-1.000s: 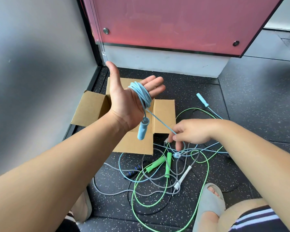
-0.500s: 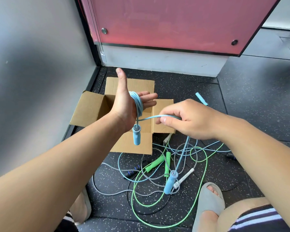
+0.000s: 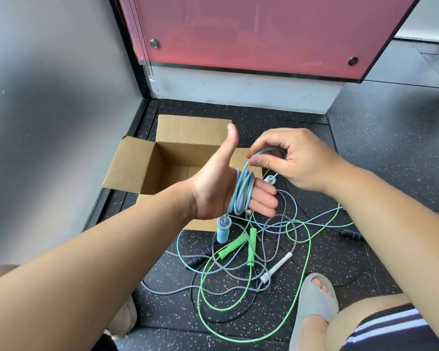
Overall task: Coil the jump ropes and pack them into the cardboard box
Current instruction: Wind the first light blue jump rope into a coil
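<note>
One handle (image 3: 223, 231) of blue rope (image 3: 242, 193) hangs vertical, cord-end up.

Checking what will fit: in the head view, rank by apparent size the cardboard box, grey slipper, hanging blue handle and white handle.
1. cardboard box
2. grey slipper, nearer the camera
3. blue handle and white handle: look alike; blue hangs nearer, so unranked.

Speckled black floor (image 3: 380, 138); pink panel (image 3: 251, 31); grey wall (image 3: 48, 110)

Single wide-angle view from a head-worn camera, facing forward and down. Left hand (image 3: 213, 188) and right hand (image 3: 297, 160) sit nearest the lens; cardboard box (image 3: 134, 168) and floor (image 3: 365, 153) lie beyond, red panel (image 3: 264, 34) uppermost.
</note>
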